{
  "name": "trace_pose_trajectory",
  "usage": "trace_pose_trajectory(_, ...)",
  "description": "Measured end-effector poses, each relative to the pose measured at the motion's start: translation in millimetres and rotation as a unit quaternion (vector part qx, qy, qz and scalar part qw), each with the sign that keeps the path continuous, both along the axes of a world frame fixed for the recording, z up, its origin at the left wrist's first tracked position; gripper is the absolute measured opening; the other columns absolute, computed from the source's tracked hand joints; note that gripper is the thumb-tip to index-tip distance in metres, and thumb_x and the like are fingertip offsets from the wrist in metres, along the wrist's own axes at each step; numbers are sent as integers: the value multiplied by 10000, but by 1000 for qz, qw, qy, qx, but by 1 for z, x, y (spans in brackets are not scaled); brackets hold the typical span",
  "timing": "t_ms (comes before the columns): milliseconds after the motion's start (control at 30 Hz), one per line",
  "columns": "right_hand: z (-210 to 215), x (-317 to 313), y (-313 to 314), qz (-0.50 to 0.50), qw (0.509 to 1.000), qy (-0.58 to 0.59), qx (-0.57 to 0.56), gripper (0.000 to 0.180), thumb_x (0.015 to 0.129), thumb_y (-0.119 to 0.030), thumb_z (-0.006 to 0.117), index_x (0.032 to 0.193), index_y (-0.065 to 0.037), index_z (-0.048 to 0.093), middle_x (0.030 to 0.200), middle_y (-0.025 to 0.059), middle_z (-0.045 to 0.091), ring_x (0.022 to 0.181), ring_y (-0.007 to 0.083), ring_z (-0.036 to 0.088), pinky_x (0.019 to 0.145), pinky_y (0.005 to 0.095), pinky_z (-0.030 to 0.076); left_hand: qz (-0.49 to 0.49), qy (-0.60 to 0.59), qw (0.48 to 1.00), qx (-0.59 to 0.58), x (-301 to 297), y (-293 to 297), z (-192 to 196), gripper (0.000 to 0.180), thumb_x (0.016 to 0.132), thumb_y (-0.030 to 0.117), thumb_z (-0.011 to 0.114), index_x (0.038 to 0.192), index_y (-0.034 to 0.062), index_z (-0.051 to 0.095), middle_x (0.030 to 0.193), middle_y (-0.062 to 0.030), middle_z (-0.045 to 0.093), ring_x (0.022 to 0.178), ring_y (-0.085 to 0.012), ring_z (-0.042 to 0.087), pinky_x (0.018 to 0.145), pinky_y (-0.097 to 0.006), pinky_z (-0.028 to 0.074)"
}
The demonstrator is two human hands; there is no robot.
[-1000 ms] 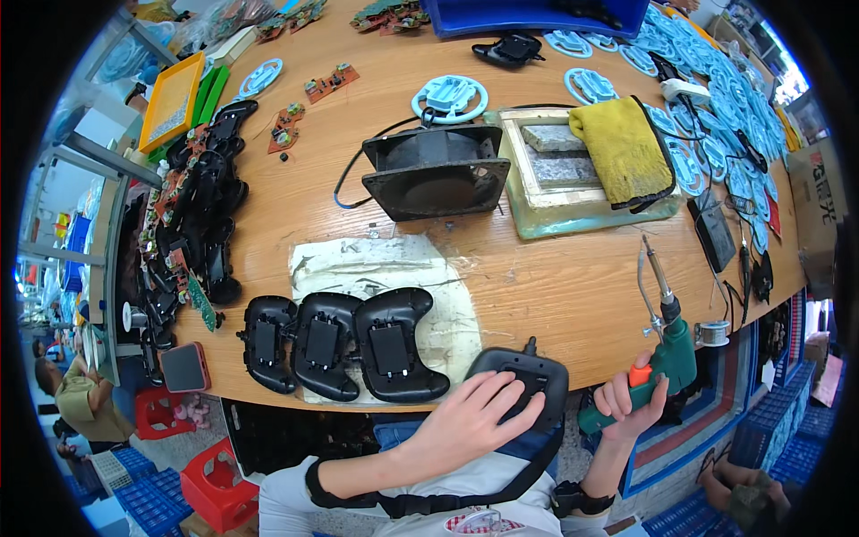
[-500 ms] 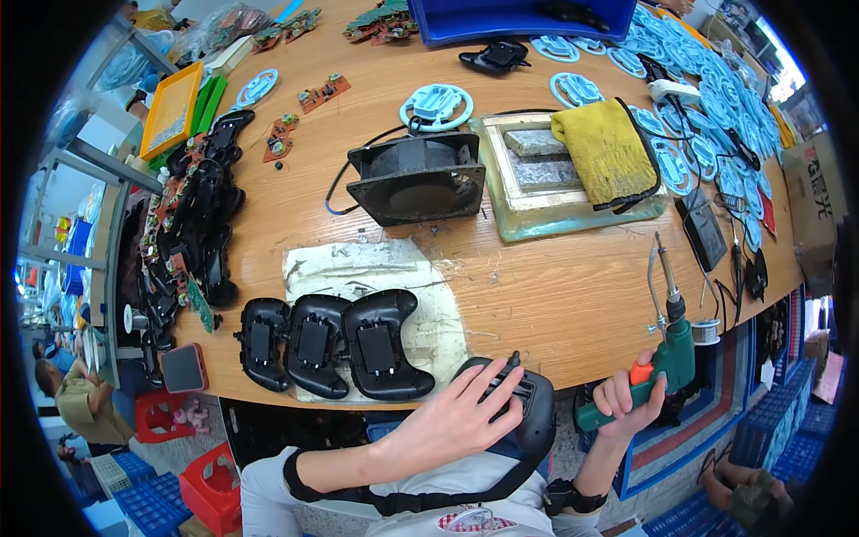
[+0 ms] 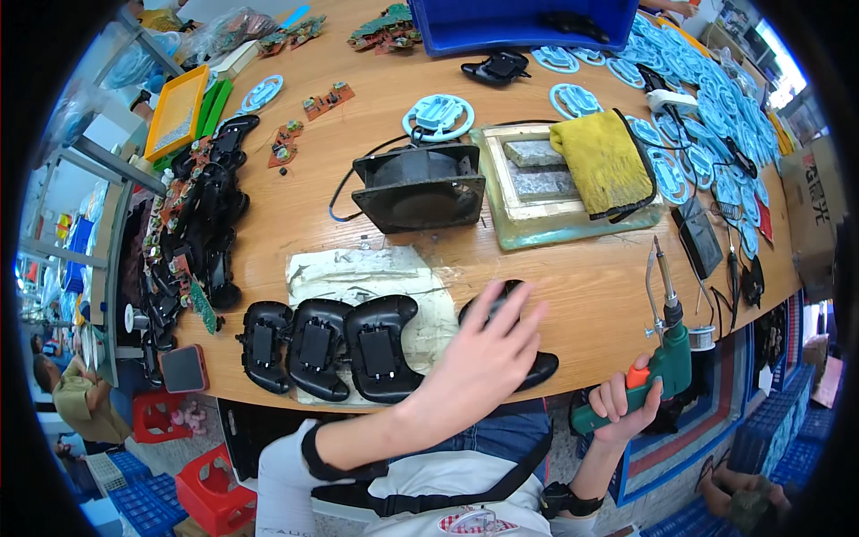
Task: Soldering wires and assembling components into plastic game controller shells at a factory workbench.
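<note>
My right hand (image 3: 621, 407) is closed around the green handle of a soldering gun (image 3: 669, 362) with an orange trigger, its metal tip pointing up and away. My left hand (image 3: 483, 362) lies over a black game controller (image 3: 539, 370) at the table's front edge. Its fingers are spread and slightly blurred, and they hide most of that controller. Left of it, three black game controllers (image 3: 379, 349) rest in a row, partly on a worn white sheet (image 3: 358, 267), backs up.
A black fan (image 3: 420, 192) stands mid-table beside a framed tray (image 3: 528, 234) with a yellow cloth (image 3: 604, 166). Light-blue ring parts (image 3: 716, 116) pile up at right. Controller shells and circuit boards (image 3: 201, 215) line the left edge. A blue bin (image 3: 523, 36) stands at the back.
My left hand has moved the controller up and away from my body onto the table, its fingers now spread wider. My right hand with the soldering gun has hardly moved.
</note>
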State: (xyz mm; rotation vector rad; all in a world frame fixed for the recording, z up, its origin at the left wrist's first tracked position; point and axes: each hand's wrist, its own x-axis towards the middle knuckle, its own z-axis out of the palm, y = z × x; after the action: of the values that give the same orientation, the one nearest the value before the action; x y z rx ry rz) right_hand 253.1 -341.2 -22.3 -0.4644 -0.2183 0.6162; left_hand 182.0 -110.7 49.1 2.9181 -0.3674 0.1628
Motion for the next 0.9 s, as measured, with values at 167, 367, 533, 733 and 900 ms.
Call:
trace_pose_trajectory(167, 1, 2, 9, 7, 999, -22, -23, 341, 932, -394, 368, 1097, -96, 366, 507, 13, 359, 376, 78, 325, 426, 239, 342, 119, 93, 984, -89, -42, -10, -28, 603, 733, 446, 627, 1271, 245, 443, 1364, -253, 265, 1266, -442, 237, 982, -582, 242)
trace_pose_trajectory(367, 3, 0, 24, 35, 998, -49, -27, 349, 930, -399, 369, 1108, -99, 371, 506, 8, 371, 378, 81, 339, 430, 243, 348, 64, 34, 985, -155, -36, 1, -42, 634, 730, 446, 635, 1285, 213, 435, 1386, -220, 253, 1292, -411, 213, 1000, -572, 213)
trace_pose_trajectory(533, 1, -4, 26, 47, 992, -81, -79, 358, 919, -422, 384, 1090, -107, 382, 484, -7, 359, 363, 80, 329, 448, 245, 353, 236, 65, 966, -82, -83, 35, -17, 723, 714, 421, 656, 1306, 99, 393, 1401, -186, 263, 1293, -402, 218, 1013, -585, 116)
trace_pose_trajectory(733, -6, 6, 32, 26, 982, -102, -154, 405, 880, -477, 433, 1047, -109, 418, 659, 52, 455, 615, 157, 458, 685, 334, 364, 205, 81, 974, -54, -79, 33, -38, 754, 711, 446, 637, 1300, 51, 380, 1374, -201, 297, 1276, -362, 269, 1007, -552, 196)
trace_pose_trajectory(900, -3, 23, 35, 58, 977, -126, -164, 378, 829, -484, 514, 943, -124, 502, 1232, 237, 403, 1214, 345, 331, 1029, 480, 203, 173, 66, 972, -143, -65, 14, -45, 800, 711, 470, 623, 1327, 44, 342, 1374, -190, 303, 1272, -345, 278, 1024, -515, 207)
